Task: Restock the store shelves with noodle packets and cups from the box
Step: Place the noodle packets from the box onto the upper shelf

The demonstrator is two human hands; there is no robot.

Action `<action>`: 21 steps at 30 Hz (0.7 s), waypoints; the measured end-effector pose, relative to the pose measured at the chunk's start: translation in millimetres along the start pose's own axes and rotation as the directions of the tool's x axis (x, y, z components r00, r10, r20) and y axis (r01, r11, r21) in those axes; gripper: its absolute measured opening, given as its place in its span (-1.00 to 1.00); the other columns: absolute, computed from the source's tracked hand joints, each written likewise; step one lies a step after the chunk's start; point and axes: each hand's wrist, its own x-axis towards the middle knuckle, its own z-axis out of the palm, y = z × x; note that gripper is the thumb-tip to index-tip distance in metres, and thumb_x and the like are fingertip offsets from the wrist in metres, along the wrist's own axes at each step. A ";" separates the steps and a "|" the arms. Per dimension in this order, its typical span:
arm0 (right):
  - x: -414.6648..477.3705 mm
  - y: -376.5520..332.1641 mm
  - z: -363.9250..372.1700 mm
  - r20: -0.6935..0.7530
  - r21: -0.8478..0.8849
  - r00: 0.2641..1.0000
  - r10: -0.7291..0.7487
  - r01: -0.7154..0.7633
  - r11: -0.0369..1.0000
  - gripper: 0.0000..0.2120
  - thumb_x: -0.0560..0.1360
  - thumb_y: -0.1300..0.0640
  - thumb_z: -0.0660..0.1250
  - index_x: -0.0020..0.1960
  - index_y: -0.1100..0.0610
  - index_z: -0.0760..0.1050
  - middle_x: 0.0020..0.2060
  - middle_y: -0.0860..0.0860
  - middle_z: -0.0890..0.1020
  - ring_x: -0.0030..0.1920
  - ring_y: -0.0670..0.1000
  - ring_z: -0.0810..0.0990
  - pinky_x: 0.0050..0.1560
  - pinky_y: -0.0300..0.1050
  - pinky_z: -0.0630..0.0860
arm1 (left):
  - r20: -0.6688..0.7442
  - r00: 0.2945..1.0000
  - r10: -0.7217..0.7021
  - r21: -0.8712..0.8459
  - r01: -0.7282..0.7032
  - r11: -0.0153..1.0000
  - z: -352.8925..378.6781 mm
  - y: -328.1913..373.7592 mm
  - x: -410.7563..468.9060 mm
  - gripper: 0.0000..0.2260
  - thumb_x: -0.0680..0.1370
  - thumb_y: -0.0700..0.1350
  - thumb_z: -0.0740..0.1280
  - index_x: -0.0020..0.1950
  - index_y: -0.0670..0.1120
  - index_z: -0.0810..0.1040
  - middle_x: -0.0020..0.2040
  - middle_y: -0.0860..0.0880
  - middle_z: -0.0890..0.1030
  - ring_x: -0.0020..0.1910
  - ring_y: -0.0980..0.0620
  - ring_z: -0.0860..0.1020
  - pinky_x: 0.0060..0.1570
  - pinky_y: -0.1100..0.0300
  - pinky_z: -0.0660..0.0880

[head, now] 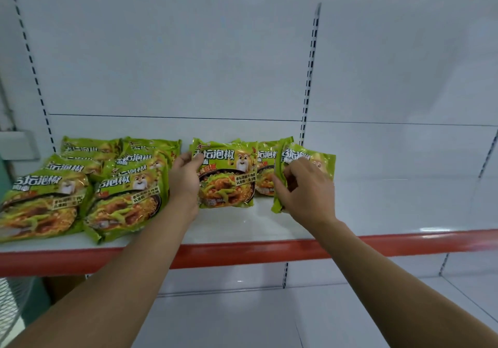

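Nearest, under both forearms, lies a white lower shelf (242,318). Above it runs the red front edge (242,253) of the upper shelf (390,199), which both arms cross.

The left hand (186,179) grips the left side of a green noodle packet (229,177), thumb on its front and fingers curled behind. The packet stands upright on the shelf, just right of that hand.

The right hand (304,190) has its fingers curled onto the face of a second packet (324,163), holding it upright and slightly tilted. Between the two hands, a little further back, a third packet (265,171) stands partly hidden.

Left of the left hand, a pile of packets (80,186) leans in overlapping rows. Beyond everything rises the white back panel (188,51), with a slotted post (310,78) above the right hand.
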 end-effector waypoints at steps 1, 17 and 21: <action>2.2 -2.2 6.6 0.010 -0.015 1.000 -0.025 0.025 1.000 -0.68 0.43 0.05 0.50 -0.29 0.10 0.37 -0.36 -0.08 0.43 -0.37 -0.03 0.35 -0.47 -0.28 0.20 | -0.016 1.000 0.024 0.041 -0.023 0.999 -0.4 -1.8 4.0 -0.85 0.58 -0.08 0.35 0.14 -0.03 0.55 0.16 -0.12 0.63 0.17 -0.17 0.58 0.25 -0.21 0.48; 7.3 -20.1 70.0 0.376 -0.067 0.919 0.117 -0.099 0.993 -0.70 0.58 -0.15 0.25 0.07 0.08 0.53 -0.05 -0.05 0.55 -0.08 -0.03 0.44 -0.20 -0.17 0.31 | 0.451 0.800 0.396 0.821 -0.546 0.168 -17.6 -36.0 33.9 -0.33 0.51 -0.03 0.45 0.56 -0.01 0.24 0.62 -0.12 -0.07 0.60 -0.15 -0.12 0.53 -0.06 -0.02; 2.2 -13.8 65.0 0.385 -0.022 0.917 0.103 -0.103 0.994 -0.73 0.57 -0.11 0.26 0.09 0.06 0.56 -0.08 -0.07 0.52 -0.06 -0.04 0.46 -0.17 -0.18 0.33 | 0.603 0.726 0.331 0.780 -0.623 -0.056 -19.7 -38.7 35.3 -0.48 0.48 0.15 0.42 0.40 0.00 0.50 0.54 -0.09 0.29 0.57 -0.19 0.06 0.53 -0.10 -0.04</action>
